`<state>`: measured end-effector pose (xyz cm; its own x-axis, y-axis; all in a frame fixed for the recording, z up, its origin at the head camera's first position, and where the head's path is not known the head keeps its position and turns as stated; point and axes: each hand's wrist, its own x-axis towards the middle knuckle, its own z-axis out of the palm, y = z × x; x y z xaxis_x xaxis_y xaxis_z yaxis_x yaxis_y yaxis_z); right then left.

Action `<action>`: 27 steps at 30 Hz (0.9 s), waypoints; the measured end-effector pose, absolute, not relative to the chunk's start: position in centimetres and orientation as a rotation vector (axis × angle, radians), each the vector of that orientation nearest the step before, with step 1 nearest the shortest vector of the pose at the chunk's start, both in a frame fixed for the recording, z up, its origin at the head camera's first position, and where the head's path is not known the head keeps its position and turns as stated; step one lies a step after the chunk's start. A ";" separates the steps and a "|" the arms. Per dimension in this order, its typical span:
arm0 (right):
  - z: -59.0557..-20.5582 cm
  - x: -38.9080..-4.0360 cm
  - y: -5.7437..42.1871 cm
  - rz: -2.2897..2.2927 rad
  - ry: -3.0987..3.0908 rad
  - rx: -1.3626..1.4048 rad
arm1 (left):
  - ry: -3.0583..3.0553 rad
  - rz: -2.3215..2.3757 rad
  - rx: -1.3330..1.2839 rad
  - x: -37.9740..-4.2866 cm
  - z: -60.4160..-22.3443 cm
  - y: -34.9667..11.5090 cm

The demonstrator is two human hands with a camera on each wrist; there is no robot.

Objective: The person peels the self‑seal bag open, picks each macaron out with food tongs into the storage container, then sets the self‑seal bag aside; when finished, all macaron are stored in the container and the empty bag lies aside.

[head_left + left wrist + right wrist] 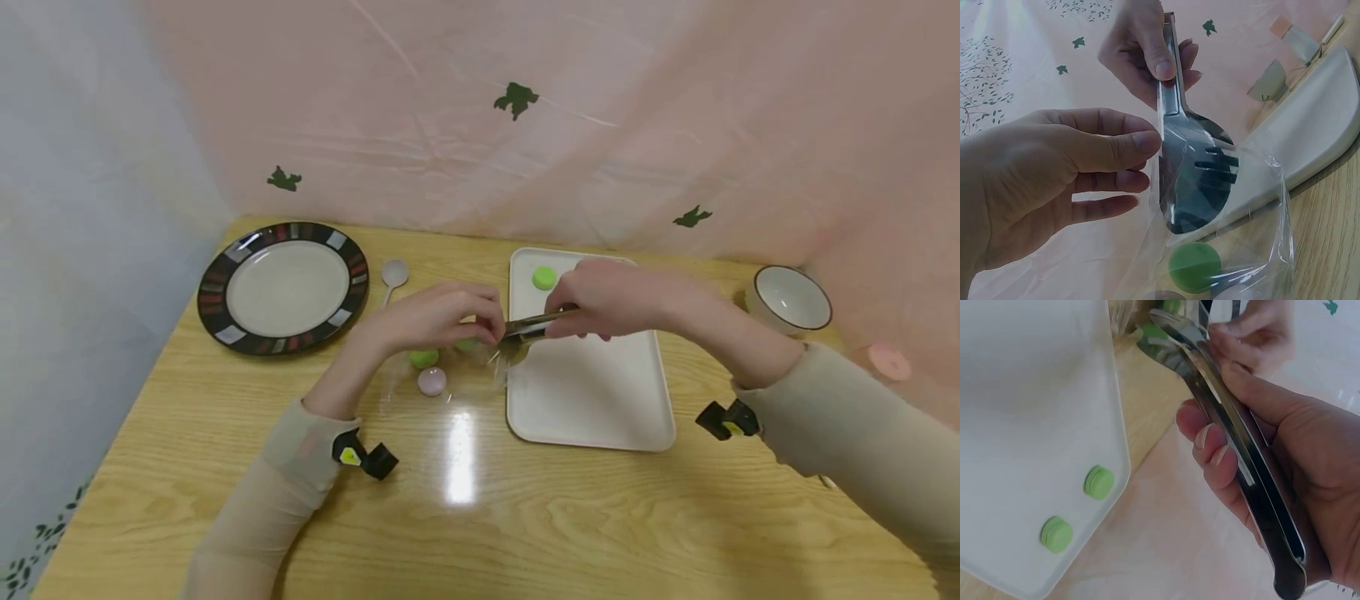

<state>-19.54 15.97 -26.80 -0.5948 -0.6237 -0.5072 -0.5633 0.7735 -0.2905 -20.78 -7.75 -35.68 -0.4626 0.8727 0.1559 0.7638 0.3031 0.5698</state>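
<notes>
In my right hand (pixel 603 296) I grip metal serving tongs (pixel 1235 437), one head of them slotted. The tong heads point into the mouth of a clear plastic bag (pixel 1282 212). My left hand (pixel 453 317) pinches the bag's edge between thumb and forefinger, other fingers loosely bent. Inside the bag lie a green macaron (pixel 1195 267) and a pale purple macaron (pixel 432 382). Two green macarons (pixel 1099 482) rest near one end of the white tray (pixel 592 404), just right of the bag; my right hand is above this tray.
A dark-rimmed plate (pixel 288 287) occupies the table's left side, with a pale spoon (pixel 394 273) beside it. At the far right stands a white bowl (pixel 791 298) with a dark rim. A pink curtain (pixel 420 108) hangs behind the wooden table (pixel 525 517).
</notes>
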 end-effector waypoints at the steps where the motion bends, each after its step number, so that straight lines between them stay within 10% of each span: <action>1: -26.9 -19.4 15.7 -0.116 2.377 -0.888 | 2.380 0.881 1.514 -20.8 -35.7 -7.7; 27: -27.2 -17.3 13.1 0.222 2.642 -1.040 | 2.406 0.913 1.539 -21.1 -35.8 -7.9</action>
